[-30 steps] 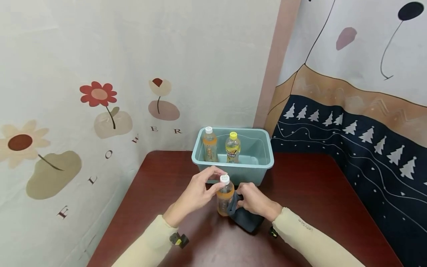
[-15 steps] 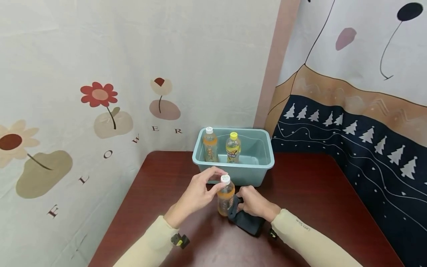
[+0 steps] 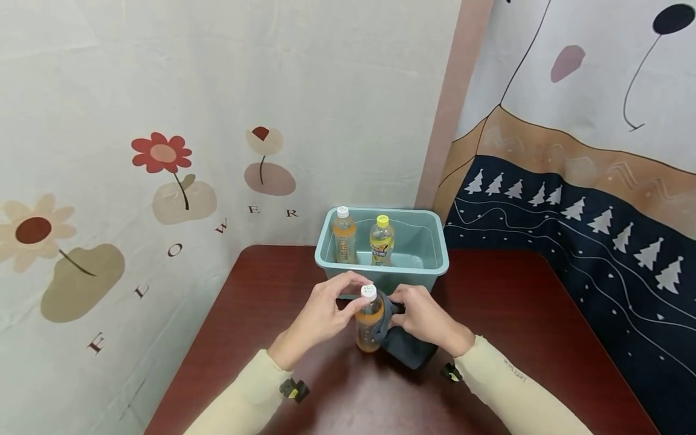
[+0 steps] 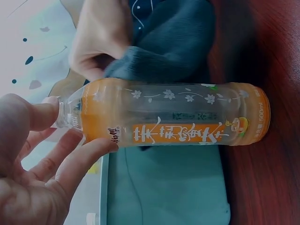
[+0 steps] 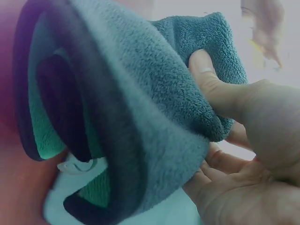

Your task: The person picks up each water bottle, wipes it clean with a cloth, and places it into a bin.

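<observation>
An upright clear plastic bottle [image 3: 367, 333] with an orange label and white cap stands on the table. My left hand [image 3: 324, 309] holds it at the cap and neck with thumb and fingers. In the left wrist view, white flowers and lettering show on the bottle's label [image 4: 183, 133]. My right hand [image 3: 426, 314] pinches a dark grey-blue towel [image 3: 408, 349] and presses it to the bottle's right side, near its upper part. Part of the towel hangs down to the table. The right wrist view shows the thumb on the folded towel [image 5: 159, 89]; the bottle is hidden there.
A light blue plastic bin [image 3: 418, 273] stands just behind the hands. Inside it are an orange-labelled bottle [image 3: 345, 238] with a white cap and a yellow-capped bottle [image 3: 382, 243]. The dark red table [image 3: 505, 326] meets printed curtains at the back and sides.
My right hand has moved up along the bottle's side with the towel, from its middle to near its shoulder. The left hand keeps its hold at the cap.
</observation>
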The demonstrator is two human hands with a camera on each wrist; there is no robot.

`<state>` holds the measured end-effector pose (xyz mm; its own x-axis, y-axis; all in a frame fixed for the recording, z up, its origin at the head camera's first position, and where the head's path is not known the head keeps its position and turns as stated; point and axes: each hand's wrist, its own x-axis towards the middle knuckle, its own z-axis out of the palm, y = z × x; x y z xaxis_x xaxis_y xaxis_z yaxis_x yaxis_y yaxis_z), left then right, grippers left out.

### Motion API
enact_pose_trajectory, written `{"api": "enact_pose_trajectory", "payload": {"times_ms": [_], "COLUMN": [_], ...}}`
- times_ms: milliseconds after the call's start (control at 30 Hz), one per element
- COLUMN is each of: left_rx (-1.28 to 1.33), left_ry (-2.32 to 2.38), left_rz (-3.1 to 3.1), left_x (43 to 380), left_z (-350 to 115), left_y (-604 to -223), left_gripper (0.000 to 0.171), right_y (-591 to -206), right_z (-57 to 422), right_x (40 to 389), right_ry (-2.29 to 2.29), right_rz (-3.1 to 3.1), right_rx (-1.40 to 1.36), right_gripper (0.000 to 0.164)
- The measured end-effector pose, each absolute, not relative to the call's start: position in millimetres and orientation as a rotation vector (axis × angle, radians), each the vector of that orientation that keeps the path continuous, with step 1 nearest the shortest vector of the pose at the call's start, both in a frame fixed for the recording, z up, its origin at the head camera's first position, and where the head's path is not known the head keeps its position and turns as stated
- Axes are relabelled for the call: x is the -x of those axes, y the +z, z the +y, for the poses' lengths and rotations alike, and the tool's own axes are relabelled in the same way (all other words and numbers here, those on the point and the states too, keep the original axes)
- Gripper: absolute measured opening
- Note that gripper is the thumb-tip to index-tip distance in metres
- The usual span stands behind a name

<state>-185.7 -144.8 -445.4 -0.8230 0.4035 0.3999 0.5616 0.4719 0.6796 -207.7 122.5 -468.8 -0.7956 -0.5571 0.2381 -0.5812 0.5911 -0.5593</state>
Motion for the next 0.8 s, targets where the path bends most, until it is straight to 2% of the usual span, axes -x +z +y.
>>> {"api": "enact_pose_trajectory", "payload": {"times_ms": [333, 800], "left_rx": [0.805, 0.807], "left_ry": [-1.283, -1.293], "left_rz": [-2.558, -2.541], "left_x": [183, 181], "left_z": [-146, -145], "left_y": [-442, -440], "left_gripper": [0.027, 0.030], "right_y": [-427, -420], "right_z": [117, 111], "right_x": [202, 198], "right_ry": [1.020, 0.993], "right_rz": [-2.703, -2.753], "right_rx": [-0.975, -0.979], "right_gripper": [0.029, 0.030]}}
